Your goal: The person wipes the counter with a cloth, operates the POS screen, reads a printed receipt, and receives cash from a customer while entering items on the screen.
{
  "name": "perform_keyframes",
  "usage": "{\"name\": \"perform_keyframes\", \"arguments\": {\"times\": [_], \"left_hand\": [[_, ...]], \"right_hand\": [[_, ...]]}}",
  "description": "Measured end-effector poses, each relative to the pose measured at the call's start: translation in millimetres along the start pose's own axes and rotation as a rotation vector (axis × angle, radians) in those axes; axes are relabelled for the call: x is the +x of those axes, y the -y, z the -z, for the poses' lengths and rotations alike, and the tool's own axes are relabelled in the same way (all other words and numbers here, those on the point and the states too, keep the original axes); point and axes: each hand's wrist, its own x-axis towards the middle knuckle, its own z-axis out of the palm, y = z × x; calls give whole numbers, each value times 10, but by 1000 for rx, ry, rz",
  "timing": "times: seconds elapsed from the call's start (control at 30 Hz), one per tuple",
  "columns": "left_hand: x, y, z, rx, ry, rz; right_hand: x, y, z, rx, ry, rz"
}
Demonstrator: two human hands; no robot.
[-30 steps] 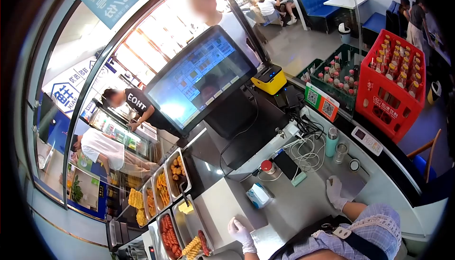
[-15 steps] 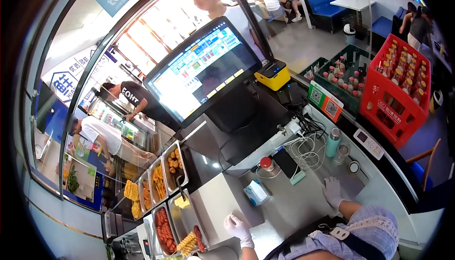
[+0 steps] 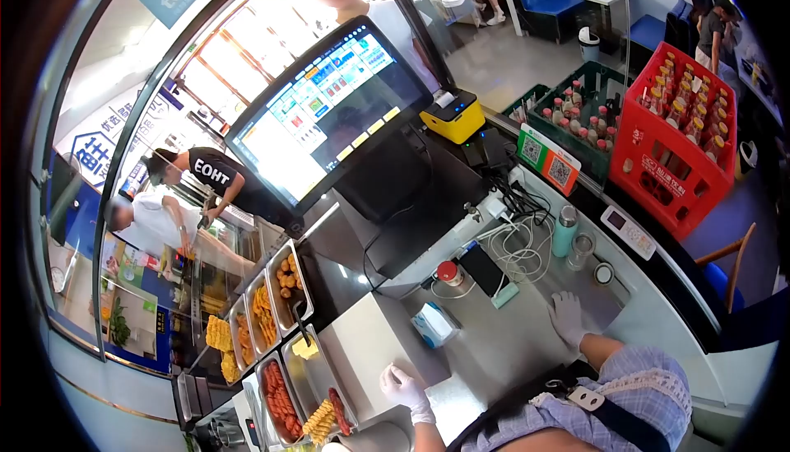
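My left hand [image 3: 401,386], in a white glove, is at the near edge of a white box-like surface [image 3: 370,353]. Its fingers are curled together, and I see nothing in them. Flat on the grey metal counter [image 3: 502,345] lies my right hand [image 3: 568,320], also gloved, fingers outstretched and holding nothing. Between the hands, a little farther off, stands a blue and white tissue pack [image 3: 434,325]. Beyond my right hand are a dark phone [image 3: 484,269], a red-lidded jar [image 3: 449,272], a teal bottle [image 3: 564,231] and a clear glass [image 3: 581,250].
Left of my left hand, metal trays hold red sausages [image 3: 278,398], spiral-cut skewers [image 3: 319,425] and fried balls [image 3: 290,277]. A touchscreen till [image 3: 329,114] faces me beside a yellow printer [image 3: 453,118]. A red crate [image 3: 671,172] of bottles stands right. Several people are beyond the glass.
My view has shifted slightly, so the counter appears farther left. Both my hands keep nearly the same pose and place. Beyond the glass, two people at the left have moved their arms.
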Motion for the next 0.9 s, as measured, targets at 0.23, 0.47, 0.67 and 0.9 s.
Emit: {"name": "perform_keyframes", "arguments": {"times": [0.23, 0.47, 0.67, 0.9], "left_hand": [[-4, -11, -6, 9, -14, 18], [-13, -6, -2, 1, -6, 30], [-6, 4, -4, 8, 8, 43], [-13, 3, -13, -7, -4, 54]], "right_hand": [[11, -4, -13, -14, -30, 23], [31, 17, 20, 15, -20, 15], [26, 24, 11, -5, -18, -11], [38, 46, 35, -18, -42, 10]]}}
